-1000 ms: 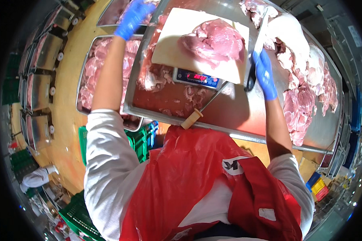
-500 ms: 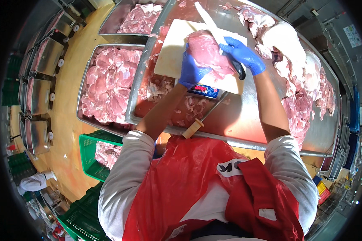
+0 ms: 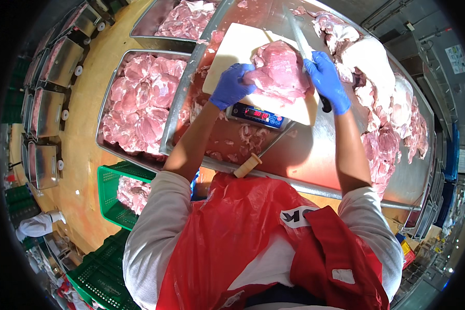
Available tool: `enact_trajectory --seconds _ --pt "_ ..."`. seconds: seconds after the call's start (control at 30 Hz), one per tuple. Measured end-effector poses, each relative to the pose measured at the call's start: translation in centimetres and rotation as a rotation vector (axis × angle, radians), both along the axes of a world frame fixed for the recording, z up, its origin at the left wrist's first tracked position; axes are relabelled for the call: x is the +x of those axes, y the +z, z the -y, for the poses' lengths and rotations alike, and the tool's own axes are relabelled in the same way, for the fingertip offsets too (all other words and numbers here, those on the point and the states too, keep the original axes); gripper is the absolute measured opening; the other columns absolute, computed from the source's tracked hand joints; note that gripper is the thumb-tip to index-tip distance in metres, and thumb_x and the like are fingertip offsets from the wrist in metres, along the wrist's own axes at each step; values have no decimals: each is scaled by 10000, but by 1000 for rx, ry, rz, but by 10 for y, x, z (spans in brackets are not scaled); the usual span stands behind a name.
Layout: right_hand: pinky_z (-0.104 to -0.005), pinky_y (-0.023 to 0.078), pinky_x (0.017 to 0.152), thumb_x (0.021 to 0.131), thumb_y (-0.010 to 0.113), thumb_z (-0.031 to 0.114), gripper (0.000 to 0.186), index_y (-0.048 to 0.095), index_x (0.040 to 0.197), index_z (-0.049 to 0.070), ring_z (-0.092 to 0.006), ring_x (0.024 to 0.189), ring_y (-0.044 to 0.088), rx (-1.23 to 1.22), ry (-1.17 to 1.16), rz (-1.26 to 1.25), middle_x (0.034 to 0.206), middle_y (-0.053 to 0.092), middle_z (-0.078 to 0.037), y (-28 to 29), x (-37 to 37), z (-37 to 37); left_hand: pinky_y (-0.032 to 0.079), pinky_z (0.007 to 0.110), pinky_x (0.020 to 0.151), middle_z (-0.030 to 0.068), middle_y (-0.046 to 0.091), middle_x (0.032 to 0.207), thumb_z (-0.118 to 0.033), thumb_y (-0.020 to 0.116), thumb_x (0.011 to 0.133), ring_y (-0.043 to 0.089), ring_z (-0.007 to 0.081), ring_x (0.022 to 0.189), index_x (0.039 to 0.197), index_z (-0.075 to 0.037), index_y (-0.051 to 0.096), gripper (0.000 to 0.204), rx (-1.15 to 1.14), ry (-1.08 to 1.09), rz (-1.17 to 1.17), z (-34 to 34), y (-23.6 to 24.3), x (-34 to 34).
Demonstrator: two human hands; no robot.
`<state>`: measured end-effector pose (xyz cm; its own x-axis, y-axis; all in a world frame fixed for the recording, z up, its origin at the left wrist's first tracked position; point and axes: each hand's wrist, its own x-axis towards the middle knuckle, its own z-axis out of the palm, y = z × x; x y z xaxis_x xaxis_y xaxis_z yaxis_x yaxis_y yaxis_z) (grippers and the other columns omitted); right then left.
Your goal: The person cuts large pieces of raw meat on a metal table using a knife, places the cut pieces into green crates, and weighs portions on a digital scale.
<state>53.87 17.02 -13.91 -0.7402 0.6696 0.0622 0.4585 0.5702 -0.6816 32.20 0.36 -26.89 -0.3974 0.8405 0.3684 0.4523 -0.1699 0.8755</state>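
Note:
A boneless piece of raw pink meat point(image 3: 279, 72) lies on a white cutting board point(image 3: 219, 64), which rests on a digital scale point(image 3: 261, 115) with a lit red display. At the meat's left edge, my blue-gloved left hand point(image 3: 232, 85) pinches a flap of it between thumb and fingers. My right hand point(image 3: 326, 80), also gloved in blue, is closed round a knife point(image 3: 297, 34) just beside the meat's right edge. Its long blade points away from me; the black handle end shows below my palm. My right fingertips are near or touching the meat; I cannot tell which.
Large untrimmed cuts point(image 3: 369, 64) are piled along the steel table's point(image 3: 320, 150) right side. A sharpening steel with a pale handle point(image 3: 248, 165) lies at the near edge. To the left stand metal tubs of meat point(image 3: 104, 98) and a green crate point(image 3: 107, 199).
The meat has turned and now lies flatter on the board. My left hand has shifted from its near side to its left edge. My right hand and knife have moved right.

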Motion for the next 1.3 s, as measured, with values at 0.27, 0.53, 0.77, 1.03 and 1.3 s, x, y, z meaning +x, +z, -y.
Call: enact_trajectory --seconds 0.27,0.53,0.77,1.03,1.3 --pt "-575 479 624 974 530 142 213 435 1049 -34 -494 749 636 169 -48 40 751 614 -321 -48 -42 109 525 360 663 109 609 810 -120 749 714 630 260 727 920 -49 652 238 111 59 -111 4 2 9" --pt "-547 533 629 923 457 36 157 444 1051 -52 -437 718 679 41 67 405 756 645 -277 -85 21 149 514 392 709 123 608 807 -121 715 757 623 290 770 923 -42 638 198 71 145 -227 13 3 7" --pt "-537 523 576 955 462 97 265 461 1155 -76 -405 683 681 93 120 641 762 650 -265 -20 97 163 536 417 798 211 678 982 -201 726 797 664 372 909 1062 -7 659 336 5 270 -36 0 -8 5" --pt "-547 519 708 949 490 123 302 450 1122 -120 -497 813 648 63 54 199 884 628 -355 -28 -32 117 524 382 639 138 664 750 -181 742 713 645 238 666 899 -23 651 261 -109 216 83 -5 -3 8" --pt "-490 531 709 922 478 25 248 436 1128 -106 -449 839 661 186 97 375 856 641 -314 -78 -49 122 501 344 633 90 637 702 -153 708 717 611 185 644 843 -32 634 190 -44 417 39 8 -6 24"
